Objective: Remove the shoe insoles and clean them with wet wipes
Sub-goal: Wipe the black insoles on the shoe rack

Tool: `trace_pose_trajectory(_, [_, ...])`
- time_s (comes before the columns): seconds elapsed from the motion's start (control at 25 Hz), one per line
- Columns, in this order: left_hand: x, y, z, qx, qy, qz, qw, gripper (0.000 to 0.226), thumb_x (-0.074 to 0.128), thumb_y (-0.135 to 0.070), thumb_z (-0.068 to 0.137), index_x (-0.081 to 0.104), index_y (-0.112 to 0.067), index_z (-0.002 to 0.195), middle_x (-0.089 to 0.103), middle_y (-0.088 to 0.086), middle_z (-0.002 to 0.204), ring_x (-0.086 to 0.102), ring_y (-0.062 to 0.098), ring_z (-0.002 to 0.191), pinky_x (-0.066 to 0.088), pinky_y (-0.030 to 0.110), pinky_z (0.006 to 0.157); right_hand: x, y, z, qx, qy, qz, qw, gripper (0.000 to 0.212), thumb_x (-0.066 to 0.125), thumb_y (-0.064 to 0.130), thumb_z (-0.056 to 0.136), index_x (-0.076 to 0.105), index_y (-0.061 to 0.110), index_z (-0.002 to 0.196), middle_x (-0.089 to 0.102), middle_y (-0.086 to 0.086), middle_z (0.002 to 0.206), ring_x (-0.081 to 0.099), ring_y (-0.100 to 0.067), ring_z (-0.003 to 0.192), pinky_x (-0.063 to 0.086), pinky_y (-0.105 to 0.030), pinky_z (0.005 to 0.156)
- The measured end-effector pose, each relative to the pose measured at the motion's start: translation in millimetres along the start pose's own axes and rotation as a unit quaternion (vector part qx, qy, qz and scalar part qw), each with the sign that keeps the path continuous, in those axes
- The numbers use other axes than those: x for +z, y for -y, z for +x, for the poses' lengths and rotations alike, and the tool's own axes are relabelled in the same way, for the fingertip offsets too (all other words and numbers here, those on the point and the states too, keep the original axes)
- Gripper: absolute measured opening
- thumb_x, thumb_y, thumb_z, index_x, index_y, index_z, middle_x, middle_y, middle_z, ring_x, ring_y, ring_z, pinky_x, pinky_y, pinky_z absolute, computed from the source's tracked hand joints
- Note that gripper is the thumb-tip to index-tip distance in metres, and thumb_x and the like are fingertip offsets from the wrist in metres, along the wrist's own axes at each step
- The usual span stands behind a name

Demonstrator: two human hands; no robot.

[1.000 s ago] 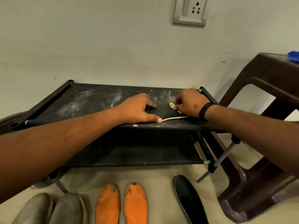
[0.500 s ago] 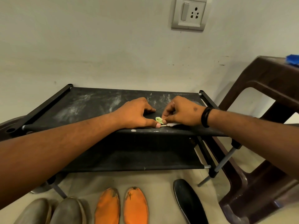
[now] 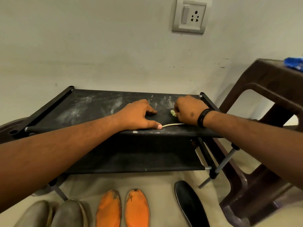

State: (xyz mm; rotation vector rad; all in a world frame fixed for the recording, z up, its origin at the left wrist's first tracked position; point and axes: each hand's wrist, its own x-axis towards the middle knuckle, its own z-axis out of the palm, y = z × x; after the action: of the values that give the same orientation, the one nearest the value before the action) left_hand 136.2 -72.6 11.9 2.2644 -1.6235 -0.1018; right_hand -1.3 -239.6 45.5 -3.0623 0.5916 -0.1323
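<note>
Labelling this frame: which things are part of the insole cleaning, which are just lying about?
In the job:
left hand holding down the black insole
right hand rubbing it with a wipe
orange insoles
second black insole
shoes

Lying about:
brown chair
blue packet
wall socket

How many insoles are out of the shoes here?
4: two orange insoles and one black insole on the floor, another black insole under both hands on the rack.

Bare forearms, no sleeves; black corded wristband (image 3: 203, 117) on right wrist.
</note>
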Motion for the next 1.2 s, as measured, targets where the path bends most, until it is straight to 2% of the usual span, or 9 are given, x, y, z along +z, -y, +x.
trace_pose_trajectory(0.12, [-1.1,1.2,-0.4,0.003,0.007,0.012,1.0,0.076,0.064,-0.07,0.079,0.057,-0.027,0.141,0.047,-0.011,0.113,0.048,0.006,0.098,0.044,0.028,0.088,-3.0,5.1,-6.5,-0.049,0.061,0.081,0.994,0.011,0.068,0.023,0.089,0.075,0.014,0.09,0.071,0.002,0.088,0.066,-0.013,0.081,0.055,-0.027,0.078])
trace_pose_trajectory(0.28, [-2.5,-3.2,-0.3,0.002,0.001,0.01,1.0,0.071,0.066,-0.066,0.081,0.058,-0.027,0.14,0.046,-0.013,0.11,0.047,0.005,0.097,0.045,0.031,0.092,1.5,-2.0,0.6,0.018,-0.022,-0.034,0.999,0.016,0.06,0.019,0.088,0.062,0.015,0.073,0.063,-0.006,0.079,0.063,-0.024,0.074,0.057,-0.037,0.074])
trace_pose_trajectory(0.4, [-2.6,-1.8,-1.1,0.009,0.006,0.018,1.0,0.072,0.065,-0.066,0.082,0.058,-0.025,0.14,0.048,-0.01,0.111,0.047,0.006,0.099,0.047,0.033,0.092,3.0,20.0,-5.5,-0.073,0.047,0.06,0.994,0.011,0.067,0.023,0.089,0.073,0.015,0.085,0.07,0.002,0.083,0.065,-0.013,0.077,0.053,-0.022,0.071])
trace_pose_trajectory(0.6, [-1.8,-2.5,-0.3,0.004,0.006,0.015,1.0,0.072,0.065,-0.067,0.081,0.058,-0.026,0.14,0.049,-0.009,0.114,0.047,0.006,0.101,0.046,0.034,0.094,3.2,7.9,3.1,0.021,-0.016,-0.014,1.0,0.02,0.061,0.02,0.09,0.059,0.017,0.069,0.068,-0.009,0.086,0.058,-0.024,0.071,0.051,-0.031,0.068])
trace_pose_trajectory(0.72, [-1.3,-0.3,0.4,0.014,0.011,0.026,1.0,0.07,0.064,-0.067,0.082,0.06,-0.026,0.138,0.049,-0.009,0.109,0.048,0.007,0.099,0.046,0.032,0.088,8.1,20.5,-3.1,-0.047,0.039,0.111,0.992,0.008,0.068,0.019,0.089,0.074,0.016,0.086,0.069,0.004,0.084,0.065,-0.01,0.077,0.053,-0.021,0.071])
trace_pose_trajectory(0.92, [-1.9,-3.4,0.7,0.007,0.009,0.023,1.0,0.068,0.065,-0.066,0.082,0.06,-0.027,0.138,0.047,-0.01,0.111,0.048,0.008,0.099,0.042,0.029,0.086,10.4,14.4,9.6,0.028,-0.018,-0.016,0.999,0.008,0.061,0.018,0.088,0.063,0.014,0.081,0.066,-0.009,0.091,0.062,-0.027,0.081,0.056,-0.038,0.076])
trace_pose_trajectory(1.0, [-1.7,-1.7,0.7,0.008,0.009,0.025,1.0,0.066,0.065,-0.066,0.082,0.061,-0.028,0.136,0.048,-0.008,0.111,0.05,0.01,0.1,0.044,0.032,0.086,12.2,25.0,9.1,-0.01,0.001,0.022,1.0,0.011,0.061,0.018,0.089,0.071,0.012,0.09,0.07,-0.008,0.091,0.065,-0.025,0.083,0.057,-0.038,0.078])
trace_pose_trajectory(1.12, [-2.3,-4.6,2.8,0.004,0.012,0.04,0.999,0.07,0.063,-0.071,0.08,0.063,-0.026,0.133,0.047,-0.01,0.11,0.047,0.008,0.096,0.046,0.035,0.089,9.6,19.5,15.5,0.055,-0.032,0.018,0.998,0.011,0.061,0.018,0.089,0.068,0.013,0.096,0.068,-0.011,0.1,0.064,-0.03,0.088,0.056,-0.04,0.08])
trace_pose_trajectory(1.2, [-3.0,-4.4,2.1,0.0,0.019,0.049,0.999,0.075,0.059,-0.081,0.072,0.07,-0.024,0.119,0.051,-0.007,0.105,0.052,0.011,0.092,0.049,0.036,0.084,12.7,28.9,15.6,0.008,-0.022,0.043,0.999,0.012,0.062,0.018,0.088,0.071,0.013,0.095,0.071,-0.009,0.097,0.066,-0.026,0.086,0.055,-0.038,0.084])
